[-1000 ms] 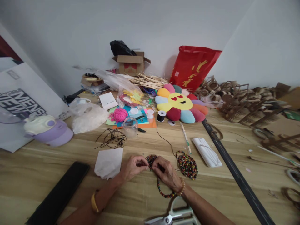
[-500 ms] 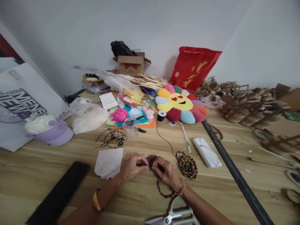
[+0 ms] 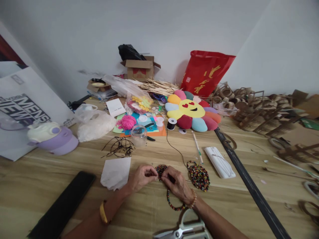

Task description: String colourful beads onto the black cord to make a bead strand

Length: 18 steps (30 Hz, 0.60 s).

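My left hand (image 3: 144, 178) is closed in a pinch, its fingertips at the edge of a small heap of multicoloured beads (image 3: 160, 168). What sits between those fingertips is too small to make out. Facing it, my right hand (image 3: 178, 184) pinches at the bead string, palm down over part of it. A loop of strung beads (image 3: 174, 208) curves out below the right hand. To its right lies a bigger coil of the same beads (image 3: 199, 176). Black cord runs from a spool (image 3: 171, 123) down to that coil. Scissors (image 3: 183, 230) lie just below the right wrist.
A white paper (image 3: 116, 172) and a long black object (image 3: 63, 205) lie left of my hands. Behind stand a clear jar (image 3: 139, 135), cut black cords (image 3: 120, 146), pink yarn (image 3: 127, 122) and a flower cushion (image 3: 191, 110). A white power strip (image 3: 219, 162) lies to the right.
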Tool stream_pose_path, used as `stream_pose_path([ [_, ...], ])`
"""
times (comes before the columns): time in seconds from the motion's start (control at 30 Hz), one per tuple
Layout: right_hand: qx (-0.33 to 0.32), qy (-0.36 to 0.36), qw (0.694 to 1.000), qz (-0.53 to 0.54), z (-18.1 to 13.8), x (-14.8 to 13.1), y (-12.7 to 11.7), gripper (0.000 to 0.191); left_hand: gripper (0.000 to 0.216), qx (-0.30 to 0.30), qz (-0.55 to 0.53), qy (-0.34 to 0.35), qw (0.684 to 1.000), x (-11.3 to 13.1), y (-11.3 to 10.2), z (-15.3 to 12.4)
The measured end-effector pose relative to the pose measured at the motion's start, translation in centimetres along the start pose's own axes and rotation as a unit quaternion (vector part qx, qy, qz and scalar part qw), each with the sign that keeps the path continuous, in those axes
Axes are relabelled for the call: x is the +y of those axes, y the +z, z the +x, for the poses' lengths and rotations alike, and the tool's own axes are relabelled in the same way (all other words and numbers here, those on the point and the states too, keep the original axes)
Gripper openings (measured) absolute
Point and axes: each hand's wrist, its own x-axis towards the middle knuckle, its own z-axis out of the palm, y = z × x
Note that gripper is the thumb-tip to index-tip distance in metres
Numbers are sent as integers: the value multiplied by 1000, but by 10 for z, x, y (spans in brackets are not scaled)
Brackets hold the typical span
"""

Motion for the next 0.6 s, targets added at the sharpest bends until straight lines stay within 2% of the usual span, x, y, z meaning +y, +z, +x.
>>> stream_pose_path([
  [0.6, 3, 12, 1000, 0, 0, -3, -2, 12, 10, -1, -17, -7, 1000, 2, -1, 0],
])
